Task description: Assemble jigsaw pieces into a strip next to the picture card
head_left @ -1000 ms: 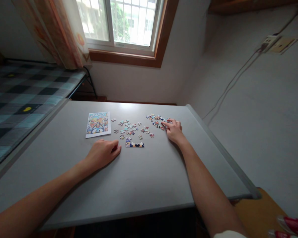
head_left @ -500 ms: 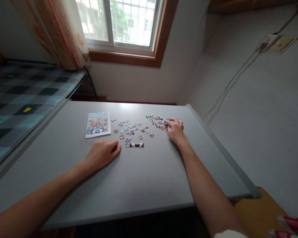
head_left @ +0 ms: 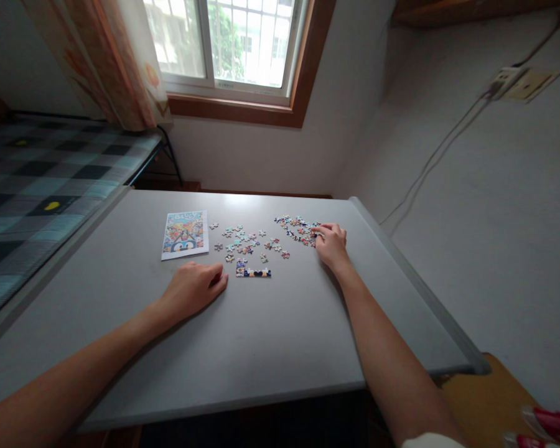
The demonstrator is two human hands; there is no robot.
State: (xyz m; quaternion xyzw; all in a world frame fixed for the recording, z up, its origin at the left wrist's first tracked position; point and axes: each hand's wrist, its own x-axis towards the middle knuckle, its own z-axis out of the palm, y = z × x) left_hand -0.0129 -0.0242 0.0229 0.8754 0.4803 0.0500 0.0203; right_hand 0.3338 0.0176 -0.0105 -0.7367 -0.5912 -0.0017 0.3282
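My right hand (head_left: 331, 244) rests at the right edge of a pile of loose puzzle pieces (head_left: 295, 228), with fingertips touching the pieces; whether it grips one I cannot tell. My left hand (head_left: 193, 289) lies palm down on the grey table (head_left: 261, 336), fingers loosely curled, just left of a short joined strip of puzzle (head_left: 253, 271). More scattered pieces (head_left: 242, 241) lie between the two hands. A colourful reference picture (head_left: 185, 233) lies flat to the left of the pieces.
A bed with a checked cover (head_left: 32, 186) stands along the table's left side. The window (head_left: 224, 43) and a curtain (head_left: 116, 62) are behind. A wall with a socket and cables (head_left: 508, 84) runs close on the right.
My right hand has shifted slightly to the right and away along the edge of the piece pile. The left hand has not moved.
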